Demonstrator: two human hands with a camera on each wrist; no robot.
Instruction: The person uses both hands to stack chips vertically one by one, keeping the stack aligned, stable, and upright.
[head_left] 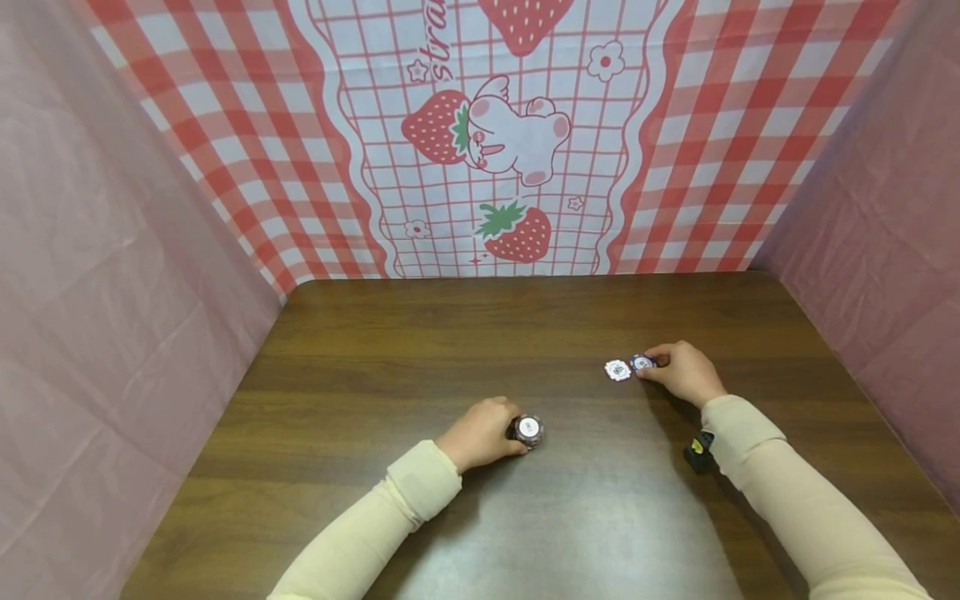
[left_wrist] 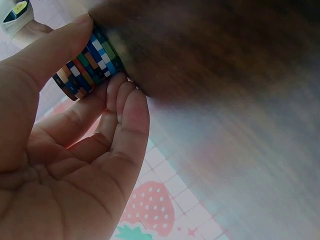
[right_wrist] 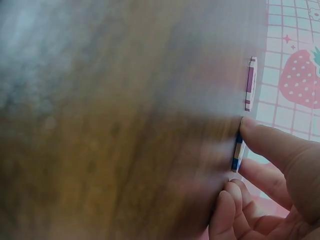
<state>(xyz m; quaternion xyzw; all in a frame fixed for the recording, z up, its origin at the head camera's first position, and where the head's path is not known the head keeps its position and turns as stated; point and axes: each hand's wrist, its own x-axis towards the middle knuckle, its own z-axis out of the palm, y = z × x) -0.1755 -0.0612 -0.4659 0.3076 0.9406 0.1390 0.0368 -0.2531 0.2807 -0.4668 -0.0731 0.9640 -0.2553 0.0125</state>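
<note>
My left hand (head_left: 483, 433) grips a stack of poker chips (head_left: 528, 428) standing on the wooden table, thumb on one side and fingers on the other. The left wrist view shows the stack's striped edges (left_wrist: 89, 67) in blue, green, white and orange. Farther back on the right, my right hand (head_left: 684, 372) pinches a blue poker chip (head_left: 642, 362) that lies flat on the table. Just left of it lies a white poker chip (head_left: 618, 370) with purple edge marks. Seen edge-on in the right wrist view, the blue chip (right_wrist: 237, 152) sits between thumb and fingers.
The brown wooden table (head_left: 375, 350) extends around both hands. A red-checked strawberry cloth (head_left: 517, 167) hangs behind its far edge. Pink curtains (head_left: 112, 250) stand along both sides. A small black device (head_left: 699, 452) sits at the right wrist.
</note>
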